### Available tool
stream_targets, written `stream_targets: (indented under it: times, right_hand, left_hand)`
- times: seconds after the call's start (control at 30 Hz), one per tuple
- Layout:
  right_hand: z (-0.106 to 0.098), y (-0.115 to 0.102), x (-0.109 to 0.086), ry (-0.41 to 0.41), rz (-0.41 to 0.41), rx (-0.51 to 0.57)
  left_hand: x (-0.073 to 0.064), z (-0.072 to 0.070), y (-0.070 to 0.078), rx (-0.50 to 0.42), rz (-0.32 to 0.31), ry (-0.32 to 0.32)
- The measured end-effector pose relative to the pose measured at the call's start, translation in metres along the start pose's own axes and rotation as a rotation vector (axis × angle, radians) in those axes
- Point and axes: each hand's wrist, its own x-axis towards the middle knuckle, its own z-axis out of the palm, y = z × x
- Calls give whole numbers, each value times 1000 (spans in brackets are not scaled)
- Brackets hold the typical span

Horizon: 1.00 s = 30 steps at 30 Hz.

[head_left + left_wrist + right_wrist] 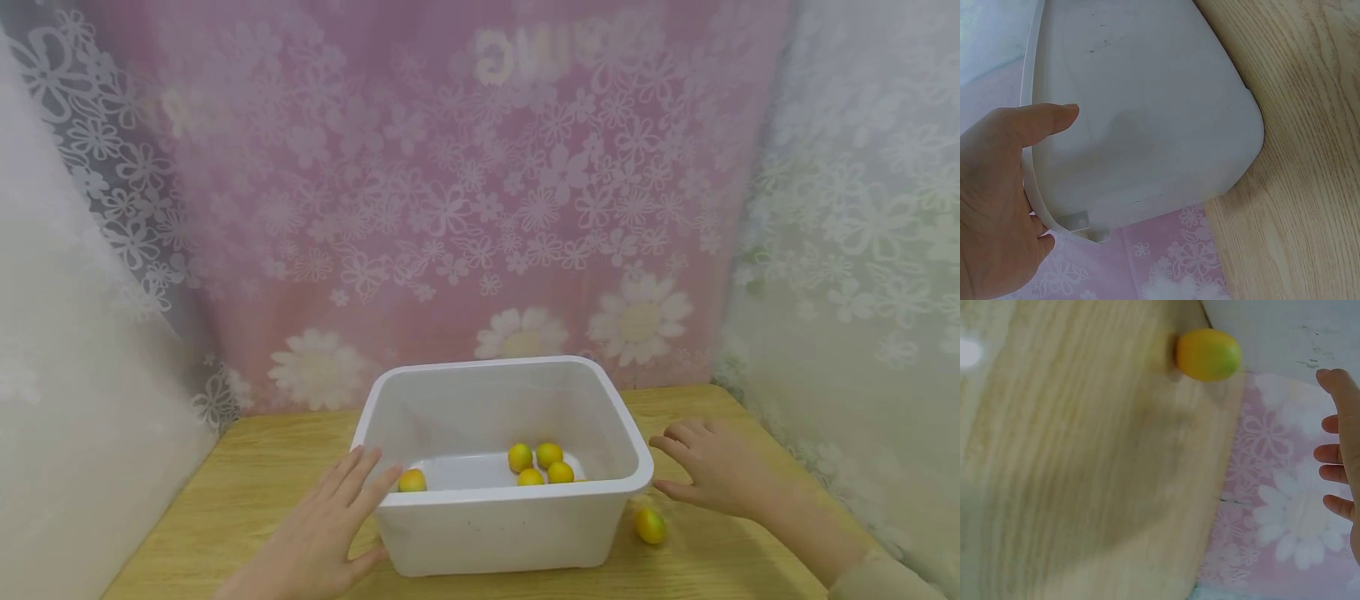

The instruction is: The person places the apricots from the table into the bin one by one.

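A white plastic tub [491,533] stands upright on the wooden table, holding several small yellow-orange fruits [550,455] at its right and another fruit [412,481] at the left. My left hand [330,525] is at the tub's front left corner, fingers fairly straight over the rim. In the left wrist view its thumb [1047,122] lies across the outer wall. On the other side, my right hand [712,467] is by the right rim with loosely bent fingers and holds nothing. Below it, a loose fruit [650,526], yellow tinged green, lies on the table beside the tub.
The pale wood table [247,475] ends at a pink flowered curtain [450,250] behind the tub. Whitish hangings [862,292] enclose the left and right sides.
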Motion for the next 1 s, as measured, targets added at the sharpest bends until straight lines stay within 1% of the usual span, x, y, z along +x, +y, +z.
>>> stream_targets:
  times: [0.1,0.2,0.27,0.33,0.43,0.53,0.6,0.7,0.77,0.9,1.0]
  right_hand:
    - [9,-5,-6,40,-30,22]
    - [15,-11,-11,44,-44,37]
    - [19,-14,-13,33,-57,45]
    - [21,-17,-16,12,-64,42]
    - [25,-20,-19,-40,-62,50]
    - [30,-25,-23,-67,-62,50]
    - [33,-28,-25,-72,-68,57]
    - [36,-32,-25,-78,-73,56]
    - [38,-34,-25,-95,-71,59]
    - [40,-36,-26,-127,-70,70]
    - [42,-36,-28,-138,-71,85]
  left_hand:
    - [0,0,1,-16,-23,-20]
    - [-1,-1,2,-36,-53,-48]
    - [-1,-1,2,-39,-57,-51]
    - [-1,-1,2,-29,-47,-39]
    - [-1,-1,2,-25,-38,-28]
    - [0,-1,3,-27,-50,-43]
    - [0,-2,3,-49,-75,-70]
    - [0,-3,3,-61,-87,-93]
    - [0,-3,3,-70,-91,-99]
    - [0,-3,4,-59,-84,-90]
    - [0,-4,4,-78,-102,-102]
